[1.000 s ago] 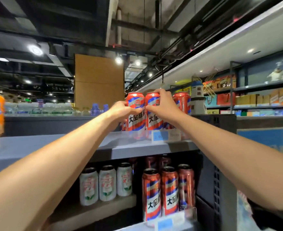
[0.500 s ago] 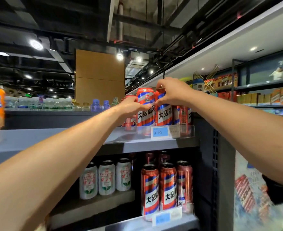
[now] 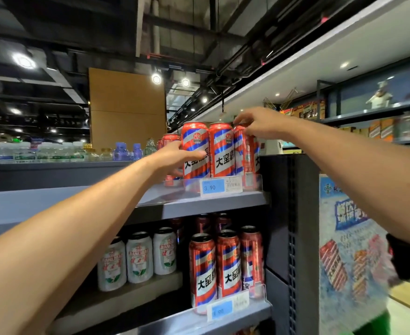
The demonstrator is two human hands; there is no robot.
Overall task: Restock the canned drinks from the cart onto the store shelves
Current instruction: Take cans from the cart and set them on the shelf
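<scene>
Three tall red cans with blue and white stripes stand side by side at the front right of the top shelf, behind a clear price rail. My left hand grips the left can, thumb across its front. The middle can stands untouched between the other two. My right hand reaches over and pinches the top rim of the right can. More red cans stand behind them. The cart is out of view.
The shelf below holds a row of the same red cans and white cans to their left. A dark side panel ends the shelving on the right, with a blue poster beyond. Bottles line the far side.
My right hand has moved from the top of the middle can to the rightmost can. My left hand stays on the left can, now standing at the shelf's front.
</scene>
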